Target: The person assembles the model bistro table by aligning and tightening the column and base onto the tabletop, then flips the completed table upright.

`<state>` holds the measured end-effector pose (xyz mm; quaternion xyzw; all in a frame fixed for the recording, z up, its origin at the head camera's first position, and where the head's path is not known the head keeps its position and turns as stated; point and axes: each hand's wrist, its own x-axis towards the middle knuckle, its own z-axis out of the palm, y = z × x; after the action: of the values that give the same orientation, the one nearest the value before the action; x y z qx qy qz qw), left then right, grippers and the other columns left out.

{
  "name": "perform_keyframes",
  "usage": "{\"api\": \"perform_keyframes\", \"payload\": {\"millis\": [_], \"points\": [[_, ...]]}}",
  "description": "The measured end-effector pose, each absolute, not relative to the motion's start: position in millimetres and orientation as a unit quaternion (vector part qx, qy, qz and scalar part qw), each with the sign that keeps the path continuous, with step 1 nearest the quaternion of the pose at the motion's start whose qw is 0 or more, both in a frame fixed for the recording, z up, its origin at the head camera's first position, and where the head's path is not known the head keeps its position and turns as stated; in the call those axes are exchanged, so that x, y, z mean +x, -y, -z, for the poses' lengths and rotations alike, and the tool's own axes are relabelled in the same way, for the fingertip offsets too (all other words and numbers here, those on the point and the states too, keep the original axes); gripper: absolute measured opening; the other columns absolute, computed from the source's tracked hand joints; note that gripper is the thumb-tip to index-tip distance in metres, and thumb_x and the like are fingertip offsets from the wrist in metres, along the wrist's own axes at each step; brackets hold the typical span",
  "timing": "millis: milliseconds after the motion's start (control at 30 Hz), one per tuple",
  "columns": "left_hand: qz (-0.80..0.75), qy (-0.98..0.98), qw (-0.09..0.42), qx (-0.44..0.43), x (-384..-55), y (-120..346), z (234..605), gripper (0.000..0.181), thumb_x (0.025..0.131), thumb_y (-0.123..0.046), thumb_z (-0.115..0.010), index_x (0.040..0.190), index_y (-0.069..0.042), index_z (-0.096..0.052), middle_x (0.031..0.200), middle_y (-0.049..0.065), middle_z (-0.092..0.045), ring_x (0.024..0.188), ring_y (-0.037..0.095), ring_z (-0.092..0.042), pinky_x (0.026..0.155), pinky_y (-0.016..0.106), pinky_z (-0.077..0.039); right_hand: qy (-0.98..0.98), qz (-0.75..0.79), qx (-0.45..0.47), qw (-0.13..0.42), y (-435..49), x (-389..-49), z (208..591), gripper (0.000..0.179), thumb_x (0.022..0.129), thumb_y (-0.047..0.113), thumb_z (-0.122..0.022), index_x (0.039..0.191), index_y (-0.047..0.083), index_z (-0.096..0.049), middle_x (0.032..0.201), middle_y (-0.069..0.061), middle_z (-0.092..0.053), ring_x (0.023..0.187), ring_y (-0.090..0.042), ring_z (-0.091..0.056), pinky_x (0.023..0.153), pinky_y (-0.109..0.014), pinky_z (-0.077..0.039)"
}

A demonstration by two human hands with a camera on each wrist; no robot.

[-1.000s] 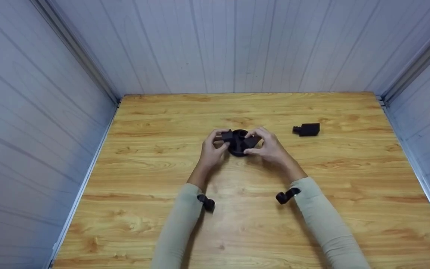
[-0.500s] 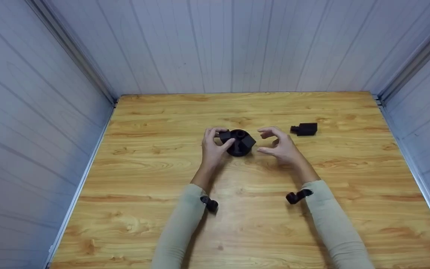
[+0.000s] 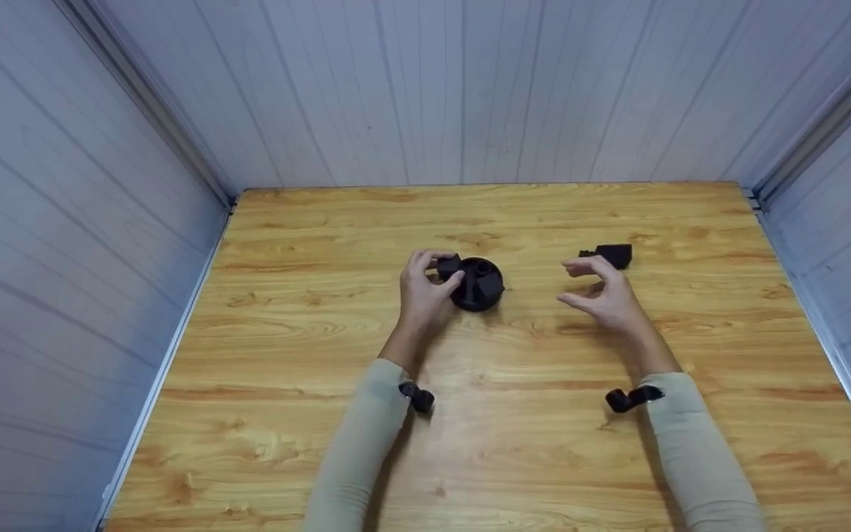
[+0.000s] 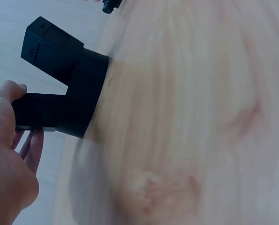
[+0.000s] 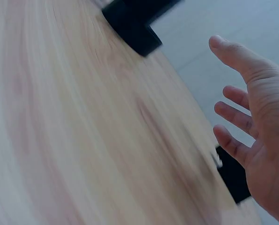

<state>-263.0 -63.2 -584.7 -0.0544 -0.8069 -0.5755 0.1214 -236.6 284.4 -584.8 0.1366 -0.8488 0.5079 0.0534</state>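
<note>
My left hand (image 3: 419, 297) pinches a black rectangular block (image 4: 39, 110) between thumb and fingers. That block stands upright in a round black base (image 4: 89, 89) on the table. A second black block (image 4: 53, 47), with small raised marks, also stands in the base and leans outward. In the head view a round socket (image 3: 482, 267) shows at the base's far side. My right hand (image 3: 606, 299) is spread open with nothing in it, thumb and fingers apart. Just beyond its fingers lies a loose black block (image 3: 615, 256) with a narrow stepped end, partly hidden behind the hand in the right wrist view.
A wood-grain table (image 3: 292, 414) carries everything. Pale panel walls (image 3: 425, 89) enclose it at the back and both sides. A black wrist camera (image 3: 418, 397) sits on the left sleeve, and another (image 3: 631, 399) on the right sleeve.
The right hand has let go of the second block in the base and moved right, close to the loose block. My left hand keeps its pinch on the first block, nearly still.
</note>
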Motion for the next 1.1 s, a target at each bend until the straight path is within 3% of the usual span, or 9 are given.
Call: {"api": "perform_keyframes", "payload": {"millis": [233, 367, 467, 600, 767, 933, 1100], "points": [[0.585, 0.801, 0.112, -0.066, -266.8, 63.2, 584.0, 0.029, 0.098, -0.006, -0.085, 0.127, -0.004, -0.081, 0.133, 0.021, -0.071, 0.125, 0.035, -0.075, 0.101, 0.036, -0.068, 0.833, -0.540, 0.096, 0.072, -306.1, -230.2, 586.1, 0.053, 0.093, -0.003, -0.088, 0.144, -0.001, -0.071, 0.137, -0.022, -0.067, 0.122, -0.013, -0.062, 0.088, -0.018, -0.057], [0.597, 0.792, 0.106, -0.068, -263.9, 60.8, 583.0, 0.036, 0.101, -0.009, -0.083, 0.136, -0.003, -0.076, 0.144, 0.023, -0.065, 0.136, 0.038, -0.069, 0.109, 0.045, -0.066, 0.836, -0.536, 0.077, 0.083, -318.0, -233.7, 583.5, 0.054, 0.094, 0.001, -0.089, 0.145, 0.002, -0.072, 0.143, -0.013, -0.063, 0.125, -0.005, -0.058, 0.091, -0.018, -0.055], [0.603, 0.787, 0.116, -0.057, -257.4, 56.2, 580.7, 0.046, 0.103, -0.018, -0.083, 0.145, -0.006, -0.070, 0.154, 0.023, -0.057, 0.146, 0.040, -0.060, 0.117, 0.055, -0.060, 0.844, -0.525, 0.058, 0.090, -326.0, -238.5, 578.7, 0.057, 0.094, 0.003, -0.090, 0.148, 0.003, -0.070, 0.153, -0.012, -0.054, 0.131, -0.003, -0.049, 0.096, -0.026, -0.052], [0.584, 0.798, 0.144, -0.041, -245.1, 46.5, 576.2, 0.063, 0.096, -0.032, -0.089, 0.151, -0.011, -0.066, 0.158, 0.020, -0.055, 0.150, 0.040, -0.056, 0.126, 0.061, -0.049, 0.850, -0.517, 0.042, 0.091, -337.4, -246.4, 574.4, 0.058, 0.096, 0.003, -0.088, 0.150, 0.002, -0.068, 0.167, -0.019, -0.040, 0.145, -0.015, -0.040, 0.102, -0.036, -0.044], [0.549, 0.821, 0.156, -0.033, -233.5, 34.3, 574.4, 0.078, 0.086, -0.040, -0.098, 0.152, -0.014, -0.064, 0.159, 0.018, -0.053, 0.150, 0.038, -0.056, 0.127, 0.060, -0.048, 0.854, -0.512, 0.043, 0.086, -346.9, -253.1, 572.3, 0.057, 0.099, 0.002, -0.085, 0.152, 0.000, -0.065, 0.177, -0.022, -0.031, 0.161, -0.039, -0.033, 0.106, -0.042, -0.041], [0.530, 0.840, 0.120, -0.012, -229.1, 31.0, 575.7, 0.090, 0.082, -0.045, -0.101, 0.157, -0.018, -0.060, 0.162, 0.017, -0.046, 0.152, 0.038, -0.055, 0.126, 0.059, -0.050, 0.856, -0.508, 0.051, 0.087, -350.1, -258.0, 576.0, 0.056, 0.098, 0.002, -0.085, 0.151, -0.001, -0.067, 0.180, -0.022, -0.030, 0.162, -0.044, -0.033, 0.105, -0.043, -0.044], [0.531, 0.844, 0.067, -0.023, -232.3, 38.3, 577.4, 0.092, 0.086, -0.044, -0.097, 0.163, -0.019, -0.054, 0.165, 0.018, -0.045, 0.155, 0.040, -0.053, 0.127, 0.061, -0.048, 0.857, -0.505, 0.056, 0.085, -353.3, -262.5, 580.6, 0.055, 0.098, 0.002, -0.085, 0.150, -0.002, -0.067, 0.181, -0.023, -0.031, 0.162, -0.045, -0.035, 0.103, -0.039, -0.047]]}}
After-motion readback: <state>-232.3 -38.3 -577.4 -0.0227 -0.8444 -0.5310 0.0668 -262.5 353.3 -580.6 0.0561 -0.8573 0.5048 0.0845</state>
